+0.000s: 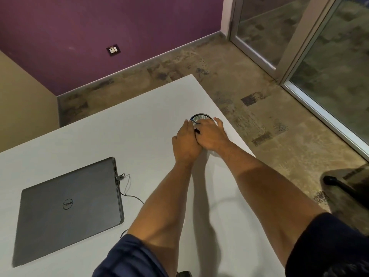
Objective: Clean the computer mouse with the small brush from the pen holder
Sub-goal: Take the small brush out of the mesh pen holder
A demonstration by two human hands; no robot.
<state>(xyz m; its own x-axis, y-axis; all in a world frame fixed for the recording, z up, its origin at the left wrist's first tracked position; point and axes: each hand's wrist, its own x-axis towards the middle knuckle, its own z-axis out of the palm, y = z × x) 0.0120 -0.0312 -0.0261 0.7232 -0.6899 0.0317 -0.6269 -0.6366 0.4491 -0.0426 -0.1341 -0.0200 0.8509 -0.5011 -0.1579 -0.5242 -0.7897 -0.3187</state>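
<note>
A black mesh pen holder stands near the table's far right edge, mostly covered by both hands. My left hand presses against its left side with fingers wrapped on it. Draped over the top, my right hand has its fingers curling past the right rim. A thin black-ended item, apparently the small brush, pokes out at my right thumb between the two hands. A blue item shows inside the holder. A dark shape at the bottom edge may be the mouse; I cannot tell.
A closed grey laptop lies at the left of the white table, and a thin cable runs from its right side toward my left arm. The table's right edge drops to a patterned floor. A dark chair part is at the right.
</note>
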